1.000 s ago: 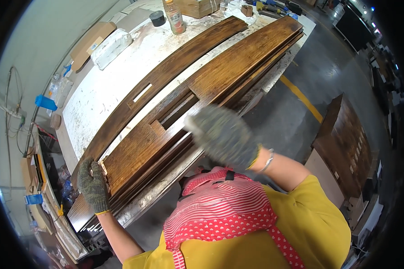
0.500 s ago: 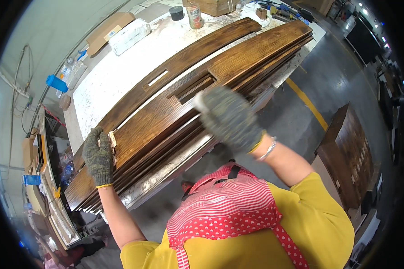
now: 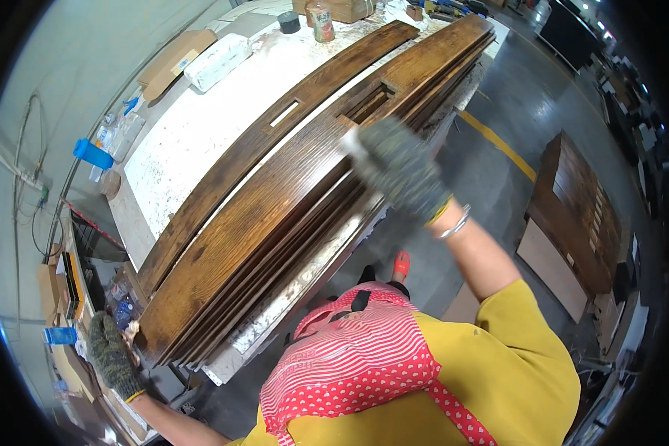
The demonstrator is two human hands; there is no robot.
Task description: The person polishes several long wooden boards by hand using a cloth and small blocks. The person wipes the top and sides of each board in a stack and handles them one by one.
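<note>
Gloved hands at both ends of a stained wood panel

The long brown panel (image 3: 275, 215) tops a stack on the white tabletop (image 3: 193, 134). The left hand (image 3: 113, 357) has its grip closed around the panel's near corner; the right hand (image 3: 403, 167) rests mid-panel, grip curled, beside a slot.

One head-worn fisheye, looking steeply down

You see from above your own apron (image 3: 349, 364), facing forward over the workbench (image 3: 178, 141), close enough that the stacked wooden panels (image 3: 275, 215) fill the centre; straight edges bow toward the dark round rim, the floor (image 3: 543, 111) at right
</note>
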